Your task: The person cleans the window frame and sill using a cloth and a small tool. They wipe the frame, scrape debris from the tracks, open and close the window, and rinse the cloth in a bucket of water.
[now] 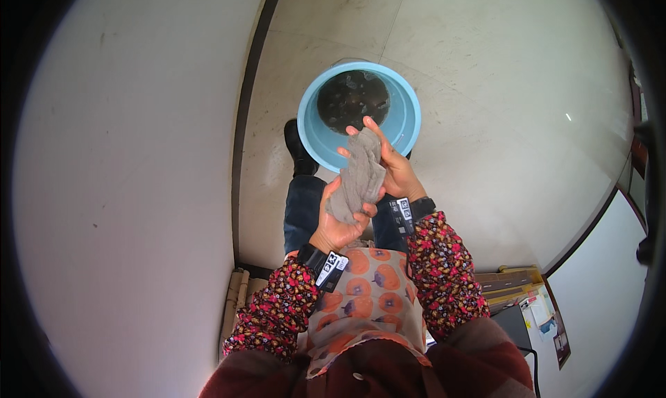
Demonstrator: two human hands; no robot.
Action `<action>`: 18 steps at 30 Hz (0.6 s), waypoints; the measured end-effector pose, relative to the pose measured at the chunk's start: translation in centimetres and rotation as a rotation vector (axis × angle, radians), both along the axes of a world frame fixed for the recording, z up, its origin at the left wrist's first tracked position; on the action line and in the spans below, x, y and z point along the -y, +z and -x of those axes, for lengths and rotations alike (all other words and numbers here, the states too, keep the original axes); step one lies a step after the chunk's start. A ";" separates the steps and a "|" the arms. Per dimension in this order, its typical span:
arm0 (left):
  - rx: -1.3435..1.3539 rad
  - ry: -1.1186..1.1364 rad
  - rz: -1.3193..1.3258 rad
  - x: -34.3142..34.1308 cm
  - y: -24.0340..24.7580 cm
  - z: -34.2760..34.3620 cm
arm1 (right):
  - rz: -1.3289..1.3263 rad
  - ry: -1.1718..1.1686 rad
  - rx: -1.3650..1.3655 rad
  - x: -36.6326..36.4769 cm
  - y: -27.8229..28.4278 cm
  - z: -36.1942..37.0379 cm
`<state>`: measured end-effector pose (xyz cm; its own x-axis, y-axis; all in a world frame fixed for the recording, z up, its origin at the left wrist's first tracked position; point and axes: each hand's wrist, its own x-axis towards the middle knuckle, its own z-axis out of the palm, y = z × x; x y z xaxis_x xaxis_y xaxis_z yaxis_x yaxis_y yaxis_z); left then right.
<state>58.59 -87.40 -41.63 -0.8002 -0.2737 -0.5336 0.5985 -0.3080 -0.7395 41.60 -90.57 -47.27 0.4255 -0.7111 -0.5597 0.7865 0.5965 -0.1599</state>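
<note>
A bunched grey cloth is held between my two hands, just above the near rim of a light blue bucket. My left hand grips its lower end, with the fingers curled around it. Around the upper end, my right hand is closed, its fingertips reaching over the bucket's edge. Dark, murky water with patches of foam lies in the bucket. The cloth's underside and part of the right fingers are hidden.
The bucket stands on a pale tiled floor, close to my dark shoe. A white wall with a dark base strip runs along the left. Wooden boards or boxes and papers are at the lower right.
</note>
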 end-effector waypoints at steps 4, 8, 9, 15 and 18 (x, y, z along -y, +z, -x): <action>0.087 -0.107 0.156 -0.2 0.3 -1.0 | 0.235 0.279 -0.208 0.8 2.2 0.4; 0.291 -0.477 0.570 0.0 1.1 -1.3 | 0.326 0.556 -0.552 1.2 4.2 0.6; 0.316 -0.545 0.673 0.2 1.1 -1.3 | 0.321 0.520 -0.624 1.2 4.3 0.2; 0.615 -0.948 0.998 1.9 -2.4 0.3 | 0.424 0.589 -1.064 0.8 0.3 -1.5; 0.869 -1.110 1.094 1.5 -5.8 1.5 | 0.543 0.500 -1.236 0.3 -3.0 -1.6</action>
